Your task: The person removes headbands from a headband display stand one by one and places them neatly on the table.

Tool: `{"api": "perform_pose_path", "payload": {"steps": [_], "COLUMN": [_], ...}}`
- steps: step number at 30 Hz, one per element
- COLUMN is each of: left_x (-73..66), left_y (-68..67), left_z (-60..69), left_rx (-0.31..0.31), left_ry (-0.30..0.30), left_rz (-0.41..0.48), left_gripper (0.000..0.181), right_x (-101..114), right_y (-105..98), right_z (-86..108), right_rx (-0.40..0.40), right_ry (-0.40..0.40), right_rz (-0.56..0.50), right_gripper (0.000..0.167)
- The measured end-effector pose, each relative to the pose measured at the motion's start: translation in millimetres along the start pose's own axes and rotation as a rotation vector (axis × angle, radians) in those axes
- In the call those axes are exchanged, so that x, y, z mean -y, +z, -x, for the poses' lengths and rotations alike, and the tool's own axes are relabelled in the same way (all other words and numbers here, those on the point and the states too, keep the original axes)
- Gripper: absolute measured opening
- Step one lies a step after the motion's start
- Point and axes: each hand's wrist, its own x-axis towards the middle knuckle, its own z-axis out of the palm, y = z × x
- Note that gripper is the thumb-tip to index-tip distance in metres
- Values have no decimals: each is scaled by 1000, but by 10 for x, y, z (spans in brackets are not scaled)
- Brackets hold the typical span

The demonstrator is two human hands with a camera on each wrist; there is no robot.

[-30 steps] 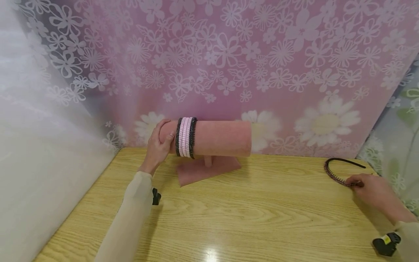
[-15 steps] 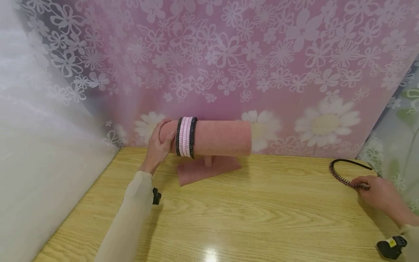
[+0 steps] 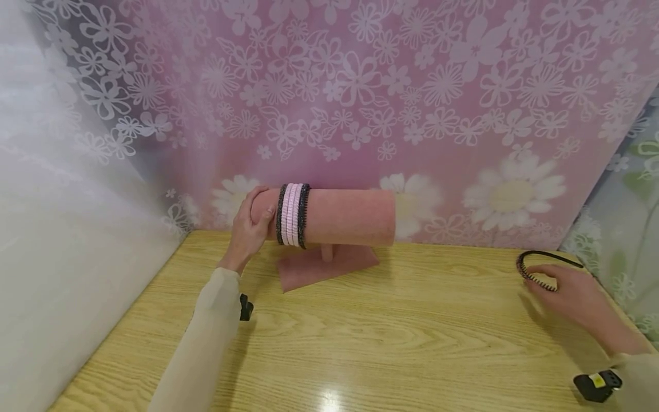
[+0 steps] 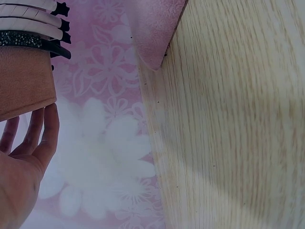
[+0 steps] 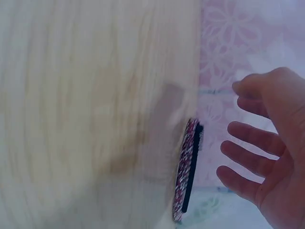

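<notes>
My left hand (image 3: pixel 248 232) grips the left end of a pink, padded roll-shaped headband stand (image 3: pixel 352 217). In the left wrist view its fingertips (image 4: pixel 51 124) press on the roll's end rim. Pale pink ribbed headbands (image 3: pixel 293 214) sit round the roll near that hand, with a dark glittery headband (image 3: pixel 280 220) on their left. Another dark, toothed headband (image 3: pixel 304 217) flanks them on the right. At the far right, my right hand (image 3: pixel 571 294) hovers over a loose toothed headband (image 3: pixel 546 253), fingers spread and apart from it. The right wrist view shows this headband's red-and-silver sparkly band (image 5: pixel 185 174) lying on the table.
The wood-grain table (image 3: pixel 391 337) backs onto a pink floral curtain (image 3: pixel 350 114). A white sheet (image 3: pixel 77 240) borders the left side, and a green-and-white floral sheet (image 3: pixel 638 212) the right. The stand's flat pink base (image 3: pixel 304 274) rests near the back edge.
My right hand pinched the loose headband and shifted it slightly right, then let go and moved left over it. The left hand and the stand stay in place.
</notes>
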Motion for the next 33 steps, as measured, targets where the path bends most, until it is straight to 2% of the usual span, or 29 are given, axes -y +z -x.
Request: {"api": "perform_pose_path", "payload": {"steps": [4, 10, 17, 26, 33], "left_x": [2, 2, 2, 30, 47], "left_y": [2, 3, 5, 6, 21], "left_z": [-4, -3, -2, -15, -14], "left_rx": [-6, -7, -7, -18, -21], "left_ry": [0, 0, 5, 31, 25], "left_rz": [4, 8, 11, 14, 17], "left_gripper": [58, 58, 59, 67, 64], "right_x": [137, 370, 646, 850, 989], "right_y": [10, -18, -80, -114, -119], "right_z": [-29, -88, -145, -193, -238], "right_rx": [-57, -37, -103, -160, -223], "right_ry": [-59, -60, -98, -156, -202], "right_rz": [-22, -54, -71, -114, -140], "right_gripper": [34, 41, 49, 52, 57]}}
